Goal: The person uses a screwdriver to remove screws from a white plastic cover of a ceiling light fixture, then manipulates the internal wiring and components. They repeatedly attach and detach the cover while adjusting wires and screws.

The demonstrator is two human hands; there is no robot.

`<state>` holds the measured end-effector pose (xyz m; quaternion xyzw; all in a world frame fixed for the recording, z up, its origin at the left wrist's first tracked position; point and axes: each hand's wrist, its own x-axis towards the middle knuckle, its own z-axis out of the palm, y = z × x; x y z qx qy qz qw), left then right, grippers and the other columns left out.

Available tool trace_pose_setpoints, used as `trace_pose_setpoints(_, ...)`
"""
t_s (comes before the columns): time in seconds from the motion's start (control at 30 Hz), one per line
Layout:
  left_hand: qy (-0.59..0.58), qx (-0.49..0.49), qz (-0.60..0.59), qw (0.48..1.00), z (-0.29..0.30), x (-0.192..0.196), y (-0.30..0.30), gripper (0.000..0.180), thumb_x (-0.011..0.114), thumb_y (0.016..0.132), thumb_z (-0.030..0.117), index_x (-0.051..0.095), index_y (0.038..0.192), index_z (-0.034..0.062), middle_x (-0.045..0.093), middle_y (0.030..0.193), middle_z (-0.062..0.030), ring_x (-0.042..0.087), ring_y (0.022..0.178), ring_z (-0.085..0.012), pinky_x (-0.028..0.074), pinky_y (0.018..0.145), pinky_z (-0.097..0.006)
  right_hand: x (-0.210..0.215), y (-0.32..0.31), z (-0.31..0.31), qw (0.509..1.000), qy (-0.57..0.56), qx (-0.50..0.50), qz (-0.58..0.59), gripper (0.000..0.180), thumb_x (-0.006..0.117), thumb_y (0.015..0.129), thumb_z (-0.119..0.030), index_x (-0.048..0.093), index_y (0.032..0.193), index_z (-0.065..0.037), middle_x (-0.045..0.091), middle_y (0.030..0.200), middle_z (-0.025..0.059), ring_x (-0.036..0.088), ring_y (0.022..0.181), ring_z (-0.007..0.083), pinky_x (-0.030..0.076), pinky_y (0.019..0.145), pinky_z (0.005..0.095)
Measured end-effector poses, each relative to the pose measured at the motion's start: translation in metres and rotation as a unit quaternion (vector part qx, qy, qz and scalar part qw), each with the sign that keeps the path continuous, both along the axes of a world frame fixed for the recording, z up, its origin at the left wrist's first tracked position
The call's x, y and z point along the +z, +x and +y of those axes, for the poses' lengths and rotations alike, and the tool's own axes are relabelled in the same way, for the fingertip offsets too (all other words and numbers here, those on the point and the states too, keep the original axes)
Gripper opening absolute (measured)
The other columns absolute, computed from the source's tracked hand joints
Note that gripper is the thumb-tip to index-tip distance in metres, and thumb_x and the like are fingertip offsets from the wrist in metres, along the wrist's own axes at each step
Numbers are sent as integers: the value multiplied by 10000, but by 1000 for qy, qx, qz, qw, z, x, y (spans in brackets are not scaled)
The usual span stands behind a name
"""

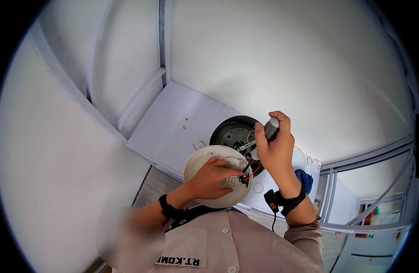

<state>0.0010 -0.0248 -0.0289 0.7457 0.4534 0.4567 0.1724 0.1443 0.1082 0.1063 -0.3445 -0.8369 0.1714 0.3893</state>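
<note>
My right hand [278, 148] is closed round the grey handle of a screwdriver [272, 129]. Its shaft slants down to the left, toward a small black part with wires [244, 179] inside a round cream plastic housing [205, 160]. My left hand [210, 178] reaches over the housing's near left side and steadies it, fingers bent inside the bowl. The index fingertip touches beside the black part; the thumb lies lower, apart from it. Red and pale wires run between the housing and a round dark metal shell [232, 129] behind it. The screwdriver's exact contact point is too small to tell.
Both objects are at the near edge of a white table [166, 113]. Short red wires [199, 145] and a small yellow piece [184, 128] lie to the left. A white ring [258, 187] and a blue bundle [304, 181] lie to the right. White walls stand close behind.
</note>
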Motion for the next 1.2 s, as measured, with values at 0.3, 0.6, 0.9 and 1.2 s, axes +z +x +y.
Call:
trace_pose_setpoints(0.3,-18,-7,-19,1000,8,0,-3,620,894,668,130,716,1261,171,719,995,-46,661,988,-243,436,933,-406,1,-11,12,1000,17,-9,-16,412,772,932,-163,550,1252,-27,686,788,154,656,569,283,517,559,373)
trace_pose_setpoints(0.6,-34,-12,-37,999,12,-2,-5,628,883,666,126,711,1268,175,747,996,-46,660,1042,-234,431,956,-407,2,-28,14,996,50,-21,-67,396,791,906,-176,594,1216,-29,738,936,210,734,698,366,576,615,414)
trace_pose_setpoints(0.9,-67,-30,-31,997,16,-2,-9,596,889,703,170,721,1274,177,757,1136,-14,660,1091,-237,431,999,-420,-6,-33,19,996,45,-32,-65,415,803,893,-178,594,1226,-45,745,957,198,747,735,372,590,624,413)
trace_pose_setpoints(1.2,-55,-38,-9,998,25,-5,-12,536,885,721,172,723,1232,180,758,1146,11,651,1105,-235,442,1010,-415,-3,-37,21,984,122,-48,-123,407,808,899,-214,651,1260,-110,693,870,110,688,624,311,532,526,381)
